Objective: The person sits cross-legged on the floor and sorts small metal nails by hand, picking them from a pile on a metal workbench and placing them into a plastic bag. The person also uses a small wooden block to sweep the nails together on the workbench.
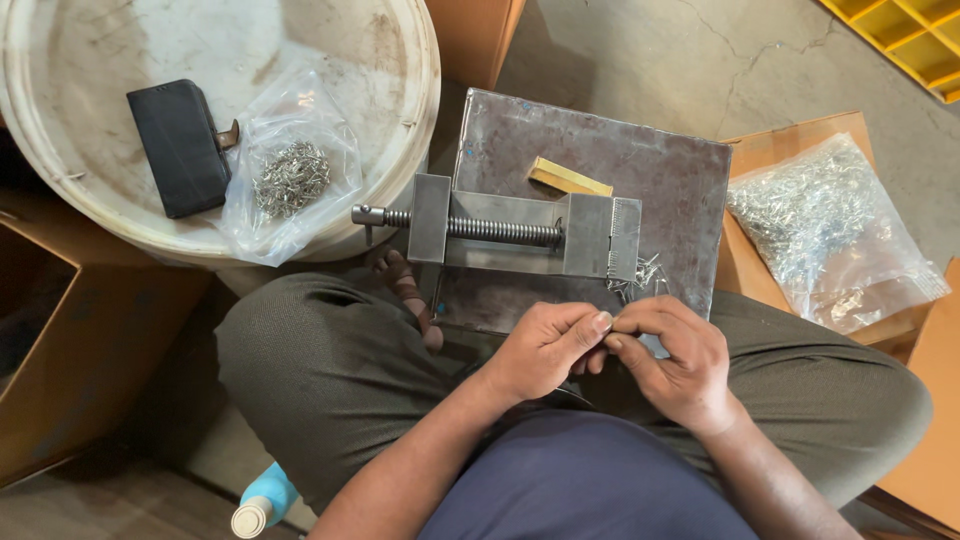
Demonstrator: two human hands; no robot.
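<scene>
Your fingertips (603, 322) meet, left hand (545, 348) and right hand (680, 360) pinched together on something too small to make out, just below the loose metal pins (645, 275) beside the vise (520, 232); bare steel plate (660, 170) lies open beyond it
</scene>
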